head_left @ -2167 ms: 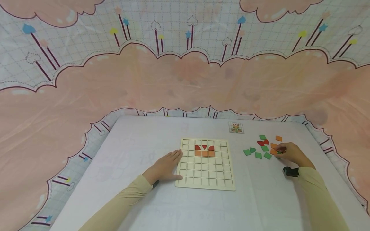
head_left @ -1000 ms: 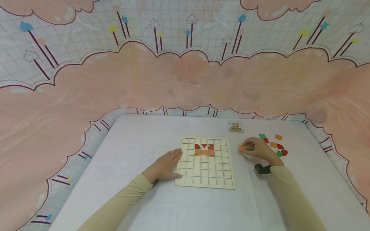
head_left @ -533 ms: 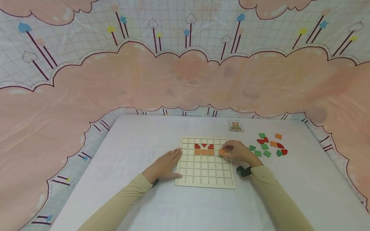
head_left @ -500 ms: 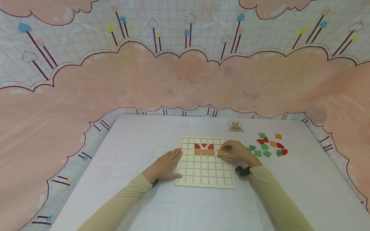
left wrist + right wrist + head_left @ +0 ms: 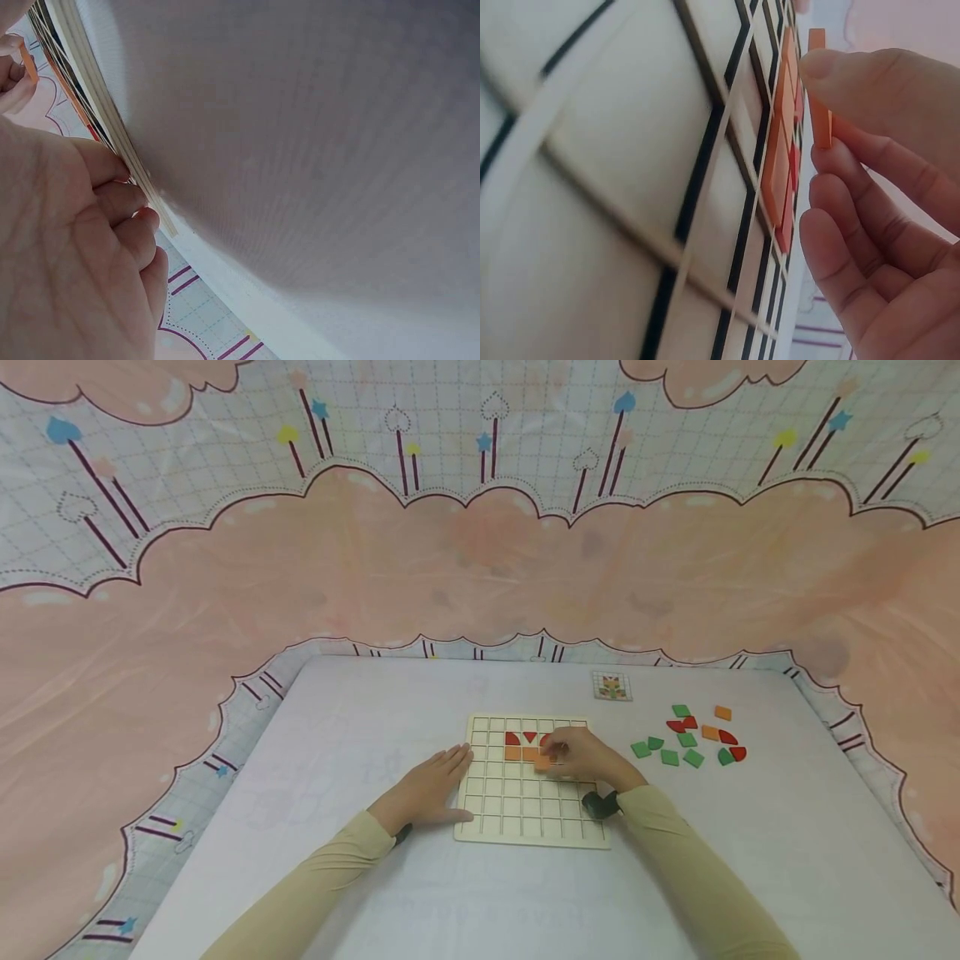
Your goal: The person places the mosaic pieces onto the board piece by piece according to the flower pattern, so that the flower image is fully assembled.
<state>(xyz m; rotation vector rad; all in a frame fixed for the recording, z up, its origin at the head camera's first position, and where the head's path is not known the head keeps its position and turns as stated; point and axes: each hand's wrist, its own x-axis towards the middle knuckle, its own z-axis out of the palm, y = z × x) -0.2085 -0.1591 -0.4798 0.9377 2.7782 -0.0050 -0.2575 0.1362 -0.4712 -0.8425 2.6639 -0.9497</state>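
A pale wooden grid board (image 5: 531,814) lies on the table. Near its top sit two red quarter-round tiles, the right one partly covered, with a small red triangle tile (image 5: 529,737) between them. Orange square tiles (image 5: 513,753) form a row just below. My left hand (image 5: 423,789) rests along the board's left edge, fingers extended; its fingertips touch the board edge (image 5: 112,124) in the left wrist view. Over the board, my right hand (image 5: 588,758) pinches an orange square tile (image 5: 820,90) between thumb and fingers. That tile is held above the surface, apart from the laid row.
Right of the board lie loose tiles: several green ones (image 5: 670,758), several red ones (image 5: 727,737) and two orange squares (image 5: 722,713). A small pattern card (image 5: 612,686) lies behind the board's right corner. A patterned cloth (image 5: 480,585) hangs behind the table.
My right hand has picked an orange square tile from the loose tiles and carried it left over the board to the orange row. The left hand has stayed at the board's edge.
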